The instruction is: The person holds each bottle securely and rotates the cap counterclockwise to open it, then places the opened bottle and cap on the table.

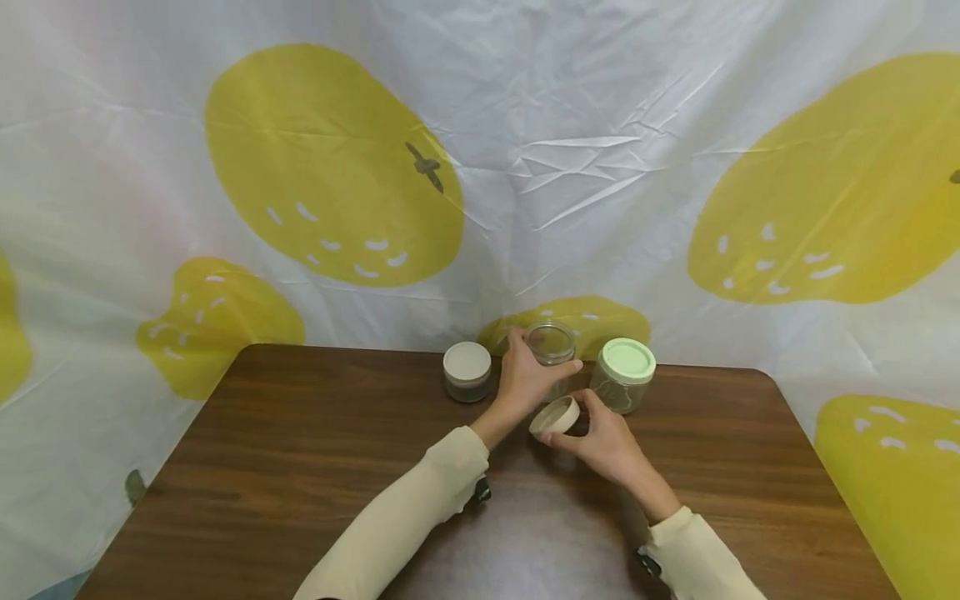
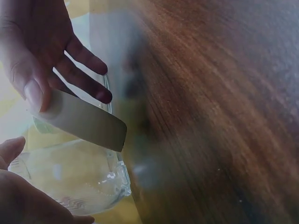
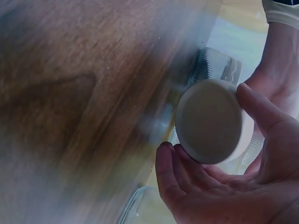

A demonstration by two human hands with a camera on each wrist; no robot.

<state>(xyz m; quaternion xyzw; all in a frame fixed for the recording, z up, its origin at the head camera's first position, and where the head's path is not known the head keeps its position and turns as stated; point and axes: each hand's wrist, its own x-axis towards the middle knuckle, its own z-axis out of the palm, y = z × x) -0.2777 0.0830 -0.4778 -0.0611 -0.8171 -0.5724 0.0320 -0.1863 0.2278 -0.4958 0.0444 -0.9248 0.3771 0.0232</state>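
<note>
In the head view the left hand grips an uncovered clear glass jar near the back edge of the table. Just in front of that jar, the right hand pinches a cream lid by its rim, tilted and apart from the jar. The right wrist view shows the lid's flat top between the thumb and fingers of the right hand. From the left wrist, the lid appears edge-on beside the glass jar, with part of the left hand around the glass.
A jar with a whitish lid stands left of the hands. Another jar, with a light green lid, stands to their right. Behind the wooden table hangs a pale cloth with yellow fruit shapes.
</note>
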